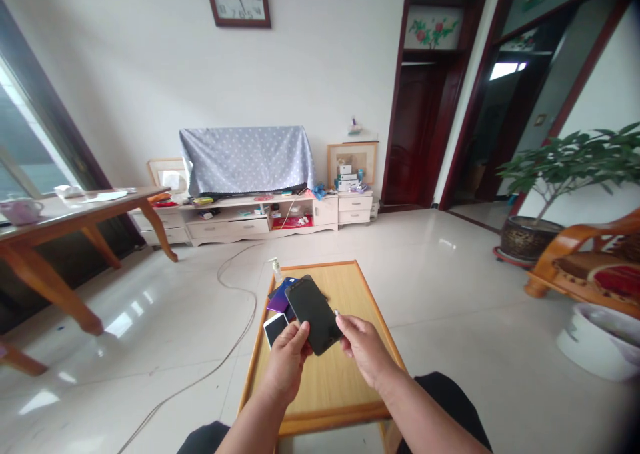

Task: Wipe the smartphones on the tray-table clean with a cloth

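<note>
A black smartphone (313,314), screen up and dark, is held tilted above the small wooden table (350,381). My left hand (289,361) grips its lower left edge, thumb on the front. At the phone's right edge, my right hand (364,347) is closed in a pinch, with a small pale thing (337,313) at its fingertips, too small to name. Behind and left of the held phone lie a purple-blue phone (280,298) and a white-framed phone (275,329) with a dark screen. The held phone partly covers other dark items there.
A pump bottle (276,269) stands at the table's far left corner. A cable (245,331) snakes over the tiled floor on the left. Farther off are a low cabinet (230,227), a taller wooden table (90,207), a potted plant (533,237) and a white tub (595,347).
</note>
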Demonstrator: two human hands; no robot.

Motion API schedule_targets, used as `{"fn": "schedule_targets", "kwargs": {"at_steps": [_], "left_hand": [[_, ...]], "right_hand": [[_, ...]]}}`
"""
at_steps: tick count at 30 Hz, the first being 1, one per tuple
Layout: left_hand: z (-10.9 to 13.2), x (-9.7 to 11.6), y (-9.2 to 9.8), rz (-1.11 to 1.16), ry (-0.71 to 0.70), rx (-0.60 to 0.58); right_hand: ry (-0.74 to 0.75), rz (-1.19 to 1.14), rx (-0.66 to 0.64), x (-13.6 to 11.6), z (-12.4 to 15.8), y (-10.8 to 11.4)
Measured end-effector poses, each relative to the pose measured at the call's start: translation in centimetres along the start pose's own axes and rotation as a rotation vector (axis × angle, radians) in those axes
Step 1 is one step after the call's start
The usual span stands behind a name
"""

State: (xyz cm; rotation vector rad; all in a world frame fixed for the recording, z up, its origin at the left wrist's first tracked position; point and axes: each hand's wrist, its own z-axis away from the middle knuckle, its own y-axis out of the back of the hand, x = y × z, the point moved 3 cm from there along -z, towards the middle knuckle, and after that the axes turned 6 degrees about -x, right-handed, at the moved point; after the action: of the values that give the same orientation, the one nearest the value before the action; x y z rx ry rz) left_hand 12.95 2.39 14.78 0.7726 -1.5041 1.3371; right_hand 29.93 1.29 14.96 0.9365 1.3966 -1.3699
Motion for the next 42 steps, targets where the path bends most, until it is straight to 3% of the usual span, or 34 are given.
{"fn": "schedule_targets", "kwargs": {"at_steps": [5, 10, 12, 16, 19, 22, 25, 27, 29, 35, 37, 40, 42], "left_hand": [[0.2, -1.2, -0.8, 0.178, -0.015, 0.117], [0.3, -0.8, -0.9, 0.204, -0.012, 0.126], [0.2, -0.7, -0.3, 0.172, -0.022, 0.156], [0.0, -1.3, 0.9, 0.076, -0.023, 0.173], [0.2, -1.8, 0.9, -0.029, -0.027, 0.168], [0.5, -1.9, 0.0, -0.112, -0.058, 0.111], [0.9, -1.8, -0.7, -0.179, -0.073, 0.056], [1.2, -1.8, -0.6, -0.21, -0.066, 0.048], [1.3, -1.8, -0.5, -0.222, -0.061, 0.045], [1.7, -1.8, -0.5, -0.148, -0.056, 0.007], [1.8, -1.8, -0.5, -0.154, -0.038, 0.001], [1.8, -2.1, -0.5, -0.192, -0.014, -0.008], [1.8, -2.1, -0.7, -0.212, -0.019, -0.02]], "right_hand": [[0.139, 0.234, 0.166, 1.3, 0.8, -1.7], [0.191, 0.395, -0.034, 2.8, 2.4, -2.9], [0.25, 0.473, -0.013, 2.9, 2.6, -2.2], [0.401, 0.56, 0.23, 1.7, 2.6, 0.1], [0.481, 0.668, 0.155, 0.7, 2.5, -0.3], [0.543, 0.931, 0.074, 0.2, 2.1, -1.4], [0.578, 1.106, 0.233, -0.7, 1.0, -1.1], [0.582, 1.125, 0.333, -1.4, 0.4, -0.6], [0.588, 1.161, 0.338, -1.9, 0.4, -0.7], [0.661, 1.28, 0.071, -1.3, 1.7, -2.6], [0.661, 1.256, 0.122, -1.7, 1.2, -2.1], [0.614, 1.218, 0.304, -2.5, 0.0, -1.0], [0.607, 1.235, 0.311, -2.8, -0.3, -1.2]]}}
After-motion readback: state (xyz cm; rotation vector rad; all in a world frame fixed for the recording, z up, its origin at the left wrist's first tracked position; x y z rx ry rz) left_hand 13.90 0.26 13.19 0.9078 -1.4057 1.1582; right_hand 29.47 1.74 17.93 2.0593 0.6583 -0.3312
